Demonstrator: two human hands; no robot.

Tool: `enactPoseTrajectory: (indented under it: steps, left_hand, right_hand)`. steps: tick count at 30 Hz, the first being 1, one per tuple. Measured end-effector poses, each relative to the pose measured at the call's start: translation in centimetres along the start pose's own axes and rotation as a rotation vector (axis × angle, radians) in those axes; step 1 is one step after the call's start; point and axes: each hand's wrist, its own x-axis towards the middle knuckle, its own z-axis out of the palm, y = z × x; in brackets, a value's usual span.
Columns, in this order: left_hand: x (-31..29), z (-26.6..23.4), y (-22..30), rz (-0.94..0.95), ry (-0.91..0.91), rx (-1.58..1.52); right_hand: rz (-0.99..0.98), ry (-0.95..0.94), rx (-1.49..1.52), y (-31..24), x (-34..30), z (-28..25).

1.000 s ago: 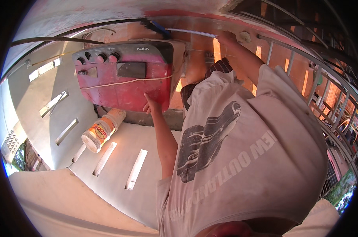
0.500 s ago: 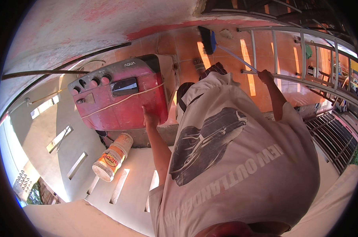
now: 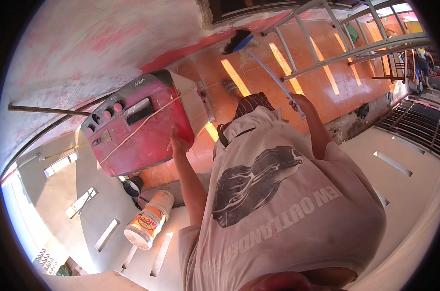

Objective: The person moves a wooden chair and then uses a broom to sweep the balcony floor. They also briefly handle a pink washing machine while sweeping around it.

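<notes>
My right hand (image 3: 301, 103) is closed around the pale blue handle of a broom (image 3: 268, 69), near the handle's end. The broom's head (image 3: 238, 42), with dark bristles and a blue block, rests on the orange tiles by the far wall. My left hand (image 3: 178, 142) lies against the near right edge of a red washing machine (image 3: 154, 131), fingers stretched out. On the machine's top sit dark knobs, a dark rectangular panel or phone, and a thin pale cord or hose running across it.
A metal ladder (image 3: 321, 63) leans across the right side, beyond the broom. A white and orange bucket (image 3: 149, 218) stands left of my body, near a dark pot (image 3: 132, 185). Dark metal bars (image 3: 406, 123) lie at the right. A low wall with slots (image 3: 106, 235) runs along the near side.
The view has turned. My right hand has come closer to my body with the broom, and the broom head appears farther left. A sandalled foot now shows more plainly. My left hand stays at the machine.
</notes>
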Motion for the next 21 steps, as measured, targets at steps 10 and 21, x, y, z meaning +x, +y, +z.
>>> enactPoseTrajectory:
  steps: [10,21]
  left_hand:
    - [-10.6,13.3,-22.6,0.143,-0.018,0.067]
    - [-15.7,14.4,-31.1,-0.366,-0.279,0.164]
  right_hand:
    - [0.274,-0.134,0.175,12.5,0.8,-3.6]
    - [0.172,0.103,-0.206,31.6,-15.5,-14.2]
